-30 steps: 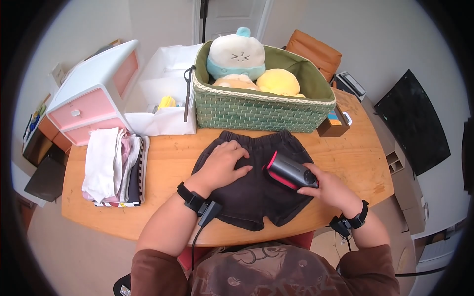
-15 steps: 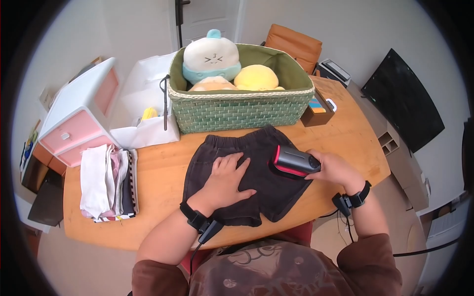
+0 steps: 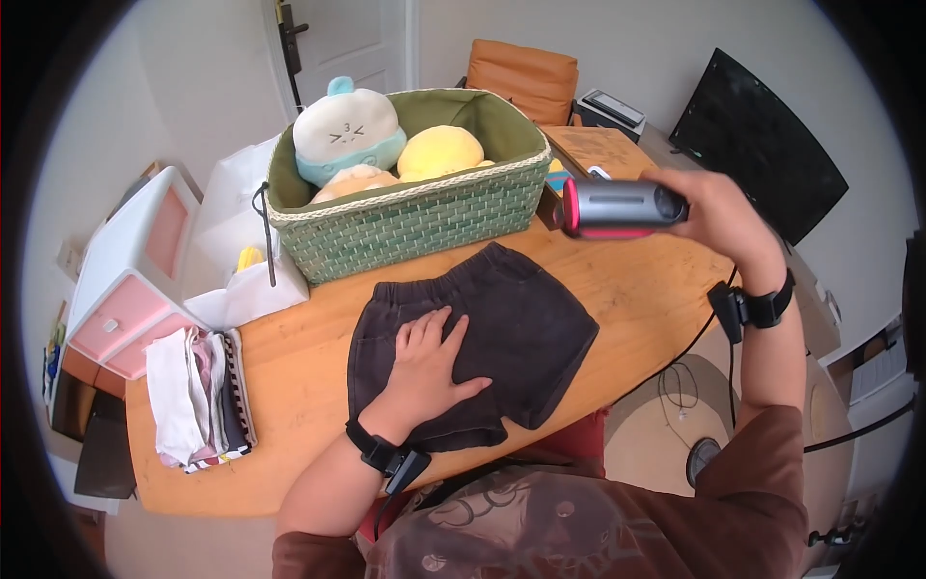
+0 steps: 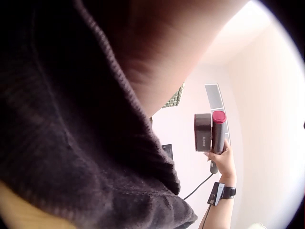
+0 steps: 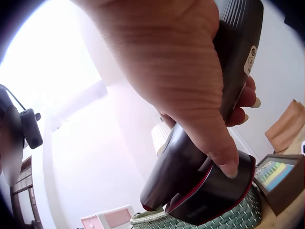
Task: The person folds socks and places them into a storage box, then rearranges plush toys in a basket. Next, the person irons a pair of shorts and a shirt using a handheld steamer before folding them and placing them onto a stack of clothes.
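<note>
Dark shorts [image 3: 540, 328] lie flat on the wooden table [image 3: 299, 386], waistband toward the basket. My left hand [image 3: 424, 372] rests on them with fingers and thumb spread, on the left half below the waistband. In my right hand [image 3: 719, 212] I grip a grey handheld garment steamer [image 3: 622, 207] with pinkish-red edging. It is raised off the shorts, over the right side of the table, its head pointing left. The right wrist view shows my thumb along the dark steamer body [image 5: 209, 195] and fingertips around the far side. Dark cloth [image 4: 86, 157] fills much of the left wrist view.
A green woven basket [image 3: 415, 222] of plush toys stands behind the shorts. Left of it are a white box [image 3: 241, 299] and a white-and-pink drawer unit [image 3: 145, 270]. Folded clothes [image 3: 183, 396] are stacked at the left. A black cord [image 3: 675, 357] hangs past the table's right edge.
My right hand has lifted the steamer off the right half of the shorts, up and to the right. My left hand has flattened and stays on the shorts. The head view has swung right.
</note>
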The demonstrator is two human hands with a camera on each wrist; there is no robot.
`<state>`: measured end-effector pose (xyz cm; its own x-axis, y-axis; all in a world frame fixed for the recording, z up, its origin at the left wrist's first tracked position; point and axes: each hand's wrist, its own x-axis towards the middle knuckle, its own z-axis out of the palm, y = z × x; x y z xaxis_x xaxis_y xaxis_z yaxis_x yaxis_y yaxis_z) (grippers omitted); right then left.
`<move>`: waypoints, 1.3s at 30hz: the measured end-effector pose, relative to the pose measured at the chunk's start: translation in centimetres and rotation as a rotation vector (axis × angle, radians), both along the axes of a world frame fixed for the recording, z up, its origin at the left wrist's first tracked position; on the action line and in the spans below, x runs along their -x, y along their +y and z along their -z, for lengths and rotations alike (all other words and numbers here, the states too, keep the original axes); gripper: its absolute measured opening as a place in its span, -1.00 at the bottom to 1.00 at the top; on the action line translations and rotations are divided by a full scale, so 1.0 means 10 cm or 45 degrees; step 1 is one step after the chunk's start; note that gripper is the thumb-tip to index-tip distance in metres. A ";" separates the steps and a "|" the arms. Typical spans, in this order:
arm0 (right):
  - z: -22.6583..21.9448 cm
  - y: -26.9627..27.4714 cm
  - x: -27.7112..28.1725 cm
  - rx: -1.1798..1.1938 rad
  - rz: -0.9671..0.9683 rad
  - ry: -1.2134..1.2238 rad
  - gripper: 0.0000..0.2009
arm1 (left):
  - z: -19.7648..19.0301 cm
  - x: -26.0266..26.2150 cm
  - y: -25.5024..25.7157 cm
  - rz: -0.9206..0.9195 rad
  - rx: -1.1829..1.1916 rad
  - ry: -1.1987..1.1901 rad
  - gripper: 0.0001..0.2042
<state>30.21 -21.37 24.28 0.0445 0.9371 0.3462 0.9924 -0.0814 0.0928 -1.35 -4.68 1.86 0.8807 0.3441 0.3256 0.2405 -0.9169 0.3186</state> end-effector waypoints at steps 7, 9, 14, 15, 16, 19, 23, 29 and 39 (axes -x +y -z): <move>-0.01 0.38 0.35 -0.142 -0.251 0.090 -0.51 | -0.02 0.03 0.03 -0.015 0.024 -0.006 -0.18; 0.19 0.51 0.46 0.019 -0.294 0.184 -0.52 | -0.01 0.06 0.07 -0.024 0.045 -0.004 -0.21; 0.90 0.80 0.59 0.219 -0.426 0.280 -0.44 | -0.07 0.18 0.25 -0.105 0.097 -0.049 -0.28; 1.03 0.86 0.59 0.293 -0.390 0.289 -0.43 | -0.11 0.20 0.31 -0.093 0.158 -0.060 -0.30; 1.12 0.91 0.60 0.328 -0.371 0.302 -0.42 | -0.13 0.22 0.35 -0.078 0.220 -0.073 -0.31; 1.32 1.00 0.58 0.375 -0.330 0.357 -0.38 | -0.16 0.27 0.42 -0.029 0.249 -0.061 -0.35; 1.41 1.04 0.65 0.423 -0.186 0.233 -0.25 | -0.16 0.27 0.42 -0.023 0.250 -0.062 -0.37; 1.44 0.98 1.03 0.304 -0.305 0.365 -0.02 | -0.13 0.26 0.42 -0.051 0.238 -0.072 -0.35; 1.61 1.29 1.47 0.068 -0.218 0.279 -0.35 | -0.11 0.27 0.41 -0.044 0.208 -0.117 -0.33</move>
